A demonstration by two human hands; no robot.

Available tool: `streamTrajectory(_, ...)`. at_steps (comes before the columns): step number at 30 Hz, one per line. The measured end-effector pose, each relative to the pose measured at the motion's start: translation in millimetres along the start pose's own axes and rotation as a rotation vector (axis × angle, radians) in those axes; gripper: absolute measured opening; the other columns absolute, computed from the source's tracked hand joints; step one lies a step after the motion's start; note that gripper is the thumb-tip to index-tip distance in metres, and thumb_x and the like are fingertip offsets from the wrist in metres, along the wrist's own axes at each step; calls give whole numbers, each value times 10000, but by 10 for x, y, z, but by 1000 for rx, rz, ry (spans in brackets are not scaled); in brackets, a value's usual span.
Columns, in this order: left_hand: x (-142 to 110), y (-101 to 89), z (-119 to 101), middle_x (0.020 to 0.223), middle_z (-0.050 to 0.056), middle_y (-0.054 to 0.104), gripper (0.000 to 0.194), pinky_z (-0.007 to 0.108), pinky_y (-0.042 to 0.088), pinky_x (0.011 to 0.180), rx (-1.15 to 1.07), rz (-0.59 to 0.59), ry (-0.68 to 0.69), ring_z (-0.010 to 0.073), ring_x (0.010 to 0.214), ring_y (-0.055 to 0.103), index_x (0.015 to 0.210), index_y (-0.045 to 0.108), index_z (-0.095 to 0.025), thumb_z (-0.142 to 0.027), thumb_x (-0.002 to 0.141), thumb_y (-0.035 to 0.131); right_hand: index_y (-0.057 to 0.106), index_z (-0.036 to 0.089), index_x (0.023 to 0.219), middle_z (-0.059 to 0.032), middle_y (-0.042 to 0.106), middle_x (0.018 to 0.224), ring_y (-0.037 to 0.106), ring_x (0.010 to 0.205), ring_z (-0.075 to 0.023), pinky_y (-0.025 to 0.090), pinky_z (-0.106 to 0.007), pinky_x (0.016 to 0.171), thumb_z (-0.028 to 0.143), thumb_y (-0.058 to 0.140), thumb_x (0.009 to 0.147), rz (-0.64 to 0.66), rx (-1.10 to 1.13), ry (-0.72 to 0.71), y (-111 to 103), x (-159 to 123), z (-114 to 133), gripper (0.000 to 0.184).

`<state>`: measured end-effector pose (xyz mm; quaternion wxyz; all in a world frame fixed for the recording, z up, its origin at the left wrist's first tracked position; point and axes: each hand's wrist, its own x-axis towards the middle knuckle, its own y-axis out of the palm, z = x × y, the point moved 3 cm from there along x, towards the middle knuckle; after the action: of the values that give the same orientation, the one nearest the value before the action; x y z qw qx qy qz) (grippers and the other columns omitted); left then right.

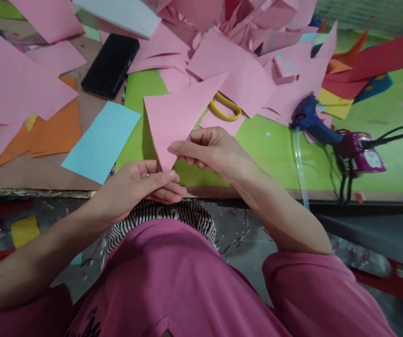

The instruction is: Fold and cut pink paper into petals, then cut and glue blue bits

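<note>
A folded pink paper triangle (178, 117) is held upright above the near edge of the table, its narrow tip pointing down toward me. My left hand (136, 187) pinches that lower tip between thumb and fingers; a ring shows on one finger. My right hand (211, 152) grips the paper's right edge just above, with its fingers curled over the fold. The two hands nearly touch at the tip.
A light blue sheet (101, 140) and orange paper (54, 131) lie at the left. A black phone (111, 65) rests farther back. Yellow scissor handles (224, 110) peek from a heap of pink sheets (243, 65). A blue glue gun (311, 121) and a purple tape dispenser (361, 152) sit on the green mat (267, 150).
</note>
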<state>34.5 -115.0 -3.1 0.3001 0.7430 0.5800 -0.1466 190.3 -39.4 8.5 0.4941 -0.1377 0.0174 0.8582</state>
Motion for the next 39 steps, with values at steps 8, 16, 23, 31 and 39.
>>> streamTrajectory(8, -16, 13, 28, 853, 83, 820, 210, 237, 646, 702, -75, 11, -16, 180, 717, 782, 831, 754, -176, -383, 822, 786, 636, 183, 580, 59, 545, 520, 388, 441, -38, 244, -231, 427, 445, 815, 796, -22, -5, -7, -15, 4, -28, 384)
streamTrajectory(16, -41, -17, 48, 919, 104, 821, 346, 296, 649, 682, -111, -5, -42, 214, 700, 784, 998, 714, -179, -488, 842, 711, 600, 179, 566, 73, 511, 496, 357, 426, -31, 230, -227, 419, 395, 811, 805, -22, 5, -8, -26, -12, 34, 385)
streamTrajectory(23, -6, 38, -11, 858, 59, 812, 330, 256, 618, 694, -20, -37, 18, 167, 698, 771, 811, 633, -170, -476, 841, 753, 648, 164, 640, 66, 520, 516, 386, 444, -35, 256, -227, 445, 488, 731, 866, 42, -39, -9, 6, -90, 40, 403)
streamTrajectory(31, 15, 59, 6, 820, 55, 808, 218, 235, 633, 698, -68, -38, 15, 148, 686, 765, 838, 690, -144, -351, 874, 747, 605, 172, 596, 58, 521, 541, 391, 501, -53, 271, -250, 496, 468, 787, 798, 33, -71, -28, 10, -114, -25, 402)
streamTrajectory(39, 11, 44, 22, 831, 45, 815, 182, 177, 623, 702, -116, 8, 3, 115, 693, 766, 849, 694, -142, -309, 917, 716, 608, 174, 612, 52, 506, 559, 381, 520, -65, 264, -266, 507, 458, 778, 793, 50, -73, -5, 16, -109, -39, 377)
